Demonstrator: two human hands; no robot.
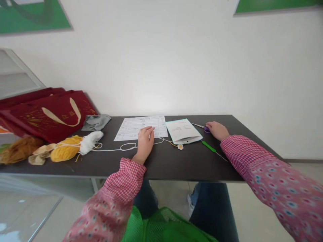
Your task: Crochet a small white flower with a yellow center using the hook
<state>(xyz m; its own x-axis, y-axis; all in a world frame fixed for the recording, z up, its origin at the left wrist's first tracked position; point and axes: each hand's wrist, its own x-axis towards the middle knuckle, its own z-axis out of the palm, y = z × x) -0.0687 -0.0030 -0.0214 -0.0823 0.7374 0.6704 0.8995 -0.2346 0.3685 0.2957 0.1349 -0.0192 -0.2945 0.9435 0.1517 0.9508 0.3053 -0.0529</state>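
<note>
**Snag risk: loose white yarn under left hand, scissors under right**

Left of frame: brown yarn, yellow yarn ball and white yarn ball sit on the counter in front of a red bag. White yarn strand runs right from the white ball, loops, and passes just under the left hand.

Left hand: lying flat, fingers extended on the printed sheet, grip holds nothing. If it slides, it could drag the strand and pull the ball or shift the sheet.

Centre right: white envelope, small crochet flower at its near edge, green crochet hook beside; hook lies near the counter's front edge and could roll off.

Right hand: fingers curled over the purple-handled scissors; can't tell whether the grip has closed on them. Blades point toward the envelope, so a careless lift could nick it.
</note>
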